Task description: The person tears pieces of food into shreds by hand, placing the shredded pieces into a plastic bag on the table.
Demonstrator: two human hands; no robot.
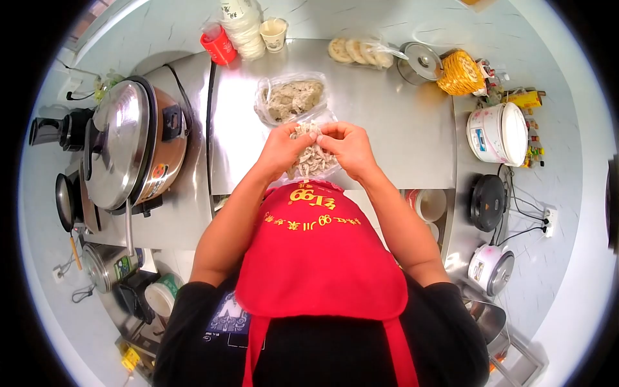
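Observation:
Both hands meet over a heap of greyish-white shredded strips (314,162) at the counter's front edge; I cannot make out what food they are. My left hand (282,147) is closed, its thumb and fingers pinching some of the pale strips. My right hand (350,147) is closed beside it, thumb against the fingertips at the same small bunch. Clear plastic shows under the heap. Just behind the hands, a clear plastic bag (261,103) lies open around a larger beige-grey clump (293,100) of similar look. The red apron (319,258) covers my front.
A large lidded cooker (119,145) stands on the left of the steel counter (400,129). Stacked bowls (244,35), a red cup (219,46) and a paper cup (273,35) line the back. Bagged flat rounds (361,51), a metal pot (419,62) and a white tub (500,134) are at right.

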